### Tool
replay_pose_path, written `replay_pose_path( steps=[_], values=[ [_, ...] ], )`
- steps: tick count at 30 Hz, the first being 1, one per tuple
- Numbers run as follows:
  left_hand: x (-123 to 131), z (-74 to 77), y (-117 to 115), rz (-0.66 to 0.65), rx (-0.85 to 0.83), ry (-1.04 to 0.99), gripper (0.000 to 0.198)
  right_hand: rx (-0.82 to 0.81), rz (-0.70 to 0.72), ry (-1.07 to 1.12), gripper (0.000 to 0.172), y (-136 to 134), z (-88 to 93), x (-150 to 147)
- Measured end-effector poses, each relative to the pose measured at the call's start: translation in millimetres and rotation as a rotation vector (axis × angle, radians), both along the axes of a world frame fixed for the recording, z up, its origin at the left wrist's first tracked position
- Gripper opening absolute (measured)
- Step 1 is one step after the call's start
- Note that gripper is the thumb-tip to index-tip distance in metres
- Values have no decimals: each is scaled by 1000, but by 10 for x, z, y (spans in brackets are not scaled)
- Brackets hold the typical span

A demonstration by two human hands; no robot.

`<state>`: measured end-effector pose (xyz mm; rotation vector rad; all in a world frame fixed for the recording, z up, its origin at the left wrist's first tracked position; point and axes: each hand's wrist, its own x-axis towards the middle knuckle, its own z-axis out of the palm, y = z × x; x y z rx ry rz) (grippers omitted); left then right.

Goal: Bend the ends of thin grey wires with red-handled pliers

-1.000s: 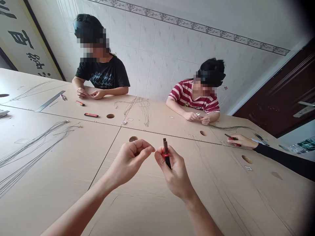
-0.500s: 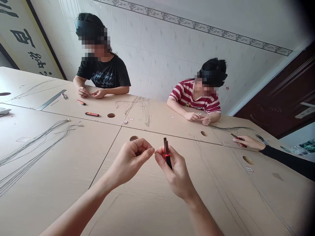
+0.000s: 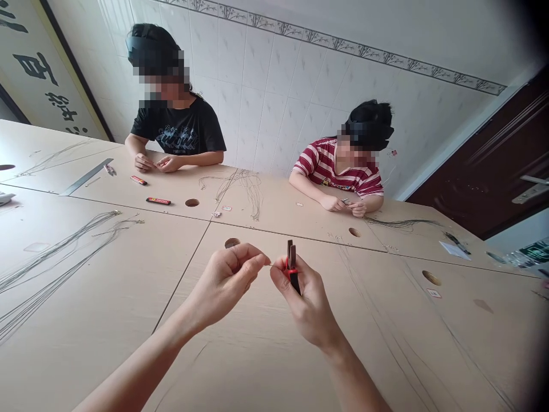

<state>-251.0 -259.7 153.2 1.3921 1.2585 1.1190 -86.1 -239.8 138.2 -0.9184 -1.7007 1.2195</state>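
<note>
My left hand (image 3: 231, 283) is closed, thumb and forefinger pinched on a thin cord (image 3: 270, 264) whose short end shows at the fingertips. Close beside it, my right hand (image 3: 311, 297) wraps round pliers (image 3: 291, 266) with red and black handles, their jaws pointing up and away from me. The right thumb and forefinger also meet near the cord's tip; whatever tiny piece they pinch is too small to make out. Both hands are held over the table (image 3: 257, 355).
Bundles of thin cords (image 3: 64, 249) lie at left. Across the table sit a person in a black shirt (image 3: 184, 129) and another in a striped shirt (image 3: 343, 171), both handling small things. A ruler (image 3: 88, 176), a red-black cutter (image 3: 158, 201) and round table holes (image 3: 431, 278) are around.
My left fingertips have shifted slightly, and a thin strand shows where a small gold-coloured bit was. The co-worker's hand with pliers at right has withdrawn, and a white paper shows there.
</note>
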Motion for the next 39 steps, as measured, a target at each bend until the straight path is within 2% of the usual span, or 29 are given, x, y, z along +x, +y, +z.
replay_pose_path(
  steps=[13,17,23,31,35,39],
  values=[
    [-27,-54,15,-42,45,49,24,8,20,-21,26,5,35,14],
    [-11,-35,16,44,73,7,26,33,-37,-51,20,10,-17,-5],
    [-19,-29,32,192,83,-23,28,131,-183,-256,4,56,-129,-15],
    [28,-86,40,276,158,34,24,126,-144,-324,13,23,-129,-70],
    [58,-132,30,283,175,71,21,127,-143,-336,12,8,-114,-90],
    [109,-116,-3,278,175,138,21,154,-152,-358,12,1,-118,-105]
  ],
)
